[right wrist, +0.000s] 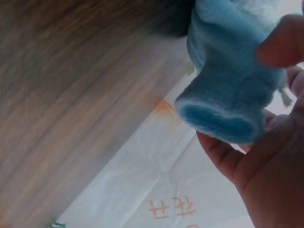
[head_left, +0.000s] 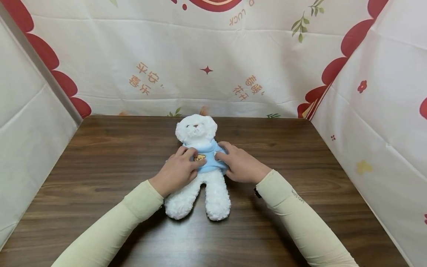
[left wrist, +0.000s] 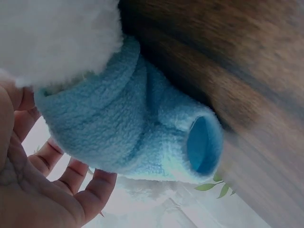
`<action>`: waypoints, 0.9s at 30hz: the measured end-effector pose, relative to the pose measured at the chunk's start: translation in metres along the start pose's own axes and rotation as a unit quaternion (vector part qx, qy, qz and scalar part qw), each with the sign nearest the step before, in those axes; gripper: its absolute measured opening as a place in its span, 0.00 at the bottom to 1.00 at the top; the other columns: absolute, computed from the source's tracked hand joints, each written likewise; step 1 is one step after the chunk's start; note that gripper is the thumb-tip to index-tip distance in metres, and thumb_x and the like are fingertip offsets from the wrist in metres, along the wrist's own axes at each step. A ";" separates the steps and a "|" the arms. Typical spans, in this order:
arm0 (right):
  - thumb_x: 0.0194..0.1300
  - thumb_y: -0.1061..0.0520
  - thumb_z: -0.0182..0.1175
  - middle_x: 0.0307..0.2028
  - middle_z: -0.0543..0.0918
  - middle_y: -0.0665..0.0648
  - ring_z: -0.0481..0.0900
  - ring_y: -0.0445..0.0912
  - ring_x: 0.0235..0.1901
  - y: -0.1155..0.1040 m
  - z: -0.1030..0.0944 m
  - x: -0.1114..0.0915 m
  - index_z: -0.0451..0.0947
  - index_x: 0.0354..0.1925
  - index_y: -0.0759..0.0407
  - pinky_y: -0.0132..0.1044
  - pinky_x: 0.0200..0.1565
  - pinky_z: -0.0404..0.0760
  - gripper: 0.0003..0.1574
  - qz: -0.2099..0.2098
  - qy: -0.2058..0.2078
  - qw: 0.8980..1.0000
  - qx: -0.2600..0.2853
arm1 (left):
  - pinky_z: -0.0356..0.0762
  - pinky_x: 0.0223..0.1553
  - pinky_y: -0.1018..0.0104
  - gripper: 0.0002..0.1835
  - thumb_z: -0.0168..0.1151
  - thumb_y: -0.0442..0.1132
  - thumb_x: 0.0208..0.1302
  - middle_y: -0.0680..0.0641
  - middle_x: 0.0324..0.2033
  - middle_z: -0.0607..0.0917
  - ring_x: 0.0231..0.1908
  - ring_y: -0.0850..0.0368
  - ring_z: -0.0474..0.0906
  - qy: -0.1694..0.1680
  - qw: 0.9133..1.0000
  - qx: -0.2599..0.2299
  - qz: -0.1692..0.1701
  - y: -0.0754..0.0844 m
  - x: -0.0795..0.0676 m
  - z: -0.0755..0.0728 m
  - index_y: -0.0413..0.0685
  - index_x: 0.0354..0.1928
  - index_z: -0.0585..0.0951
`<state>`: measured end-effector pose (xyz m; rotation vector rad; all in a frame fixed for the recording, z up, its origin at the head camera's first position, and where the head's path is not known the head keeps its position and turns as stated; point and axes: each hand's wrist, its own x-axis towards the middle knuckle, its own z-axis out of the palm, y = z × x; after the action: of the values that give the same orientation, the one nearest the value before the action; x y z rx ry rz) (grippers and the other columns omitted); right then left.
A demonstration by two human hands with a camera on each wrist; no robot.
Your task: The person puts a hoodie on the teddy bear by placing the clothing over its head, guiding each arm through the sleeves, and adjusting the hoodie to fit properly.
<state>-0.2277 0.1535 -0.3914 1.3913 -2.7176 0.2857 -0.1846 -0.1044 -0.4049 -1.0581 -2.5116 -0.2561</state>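
Observation:
A white plush bear [head_left: 218, 200] lies on its back on the table, its head toward the far edge and its legs toward me. It wears a light blue sweater [head_left: 210, 163] with a yellow animal patch [head_left: 199, 158] on the front. My left hand [head_left: 176, 168] grips the sweater on its left side, thumb beside the patch. On the opposite side, my right hand [head_left: 245, 163] holds the sweater, with thumb on top and fingers beyond its edge. Both wrist views show hollow sleeve openings, one at the left sleeve [left wrist: 206, 147] and one at the right sleeve [right wrist: 218, 121].
The brown wood-grain table [head_left: 110, 163] extends around the bear. A white curtain [head_left: 207, 48] with red scallops and orange characters hangs behind it, and white cloth [head_left: 377, 111] stands along the right side. Pale sleeves cover both forearms.

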 end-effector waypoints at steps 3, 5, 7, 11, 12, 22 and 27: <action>0.63 0.67 0.57 0.66 0.64 0.70 0.79 0.52 0.39 0.001 0.000 0.001 0.75 0.51 0.54 0.43 0.40 0.79 0.19 -0.008 0.005 1.000 -0.008 | 0.77 0.33 0.59 0.17 0.63 0.37 0.67 0.44 0.47 0.77 0.44 0.47 0.70 0.003 1.000 -0.003 0.000 0.000 0.000 0.000 0.56 0.56 0.86; 0.66 0.65 0.59 0.66 0.65 0.70 0.79 0.50 0.36 0.001 0.001 0.002 0.75 0.50 0.54 0.40 0.38 0.78 0.15 -0.011 0.007 1.000 -0.017 | 0.77 0.32 0.59 0.17 0.63 0.37 0.66 0.44 0.47 0.77 0.44 0.47 0.70 0.005 1.000 -0.003 0.001 -0.001 0.000 0.000 0.56 0.56 0.85; 0.68 0.63 0.60 0.65 0.67 0.70 0.77 0.46 0.28 0.002 0.002 0.003 0.76 0.48 0.53 0.38 0.34 0.77 0.11 -0.010 0.008 1.000 -0.025 | 0.77 0.30 0.60 0.17 0.63 0.37 0.66 0.45 0.47 0.77 0.44 0.47 0.70 0.006 1.000 0.000 0.001 -0.001 0.000 0.001 0.56 0.56 0.85; 0.70 0.59 0.58 0.61 0.70 0.67 0.71 0.41 0.21 0.003 0.004 0.005 0.76 0.43 0.54 0.35 0.29 0.73 0.04 -0.002 0.009 0.999 -0.032 | 0.76 0.28 0.60 0.17 0.63 0.37 0.66 0.45 0.47 0.77 0.44 0.47 0.71 0.010 1.000 0.002 0.003 -0.001 0.000 0.003 0.57 0.56 0.85; 0.71 0.58 0.57 0.60 0.71 0.67 0.69 0.41 0.19 0.003 0.004 0.006 0.75 0.40 0.54 0.34 0.27 0.71 0.01 -0.002 0.013 0.999 -0.029 | 0.76 0.28 0.60 0.17 0.63 0.37 0.66 0.45 0.47 0.77 0.45 0.47 0.71 0.011 1.000 0.001 0.004 -0.002 0.000 0.004 0.57 0.56 0.86; 0.69 0.59 0.60 0.52 0.75 0.65 0.67 0.40 0.16 0.004 0.010 0.011 0.72 0.30 0.56 0.31 0.24 0.70 0.09 -0.012 0.053 0.998 -0.037 | 0.76 0.31 0.58 0.18 0.63 0.37 0.65 0.45 0.47 0.77 0.45 0.46 0.71 0.010 1.000 -0.007 0.007 0.001 0.002 0.006 0.58 0.56 0.85; 0.64 0.70 0.61 0.58 0.71 0.67 0.78 0.48 0.35 0.003 0.009 0.011 0.72 0.43 0.62 0.36 0.36 0.77 0.11 -0.017 0.024 0.998 -0.054 | 0.76 0.30 0.58 0.18 0.63 0.36 0.66 0.45 0.47 0.77 0.46 0.46 0.71 0.008 1.000 -0.013 0.002 -0.001 0.000 0.005 0.57 0.56 0.85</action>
<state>-0.2366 0.1442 -0.3992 1.3817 -2.6247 0.1647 -0.1864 -0.1035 -0.4096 -1.0669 -2.4980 -0.2961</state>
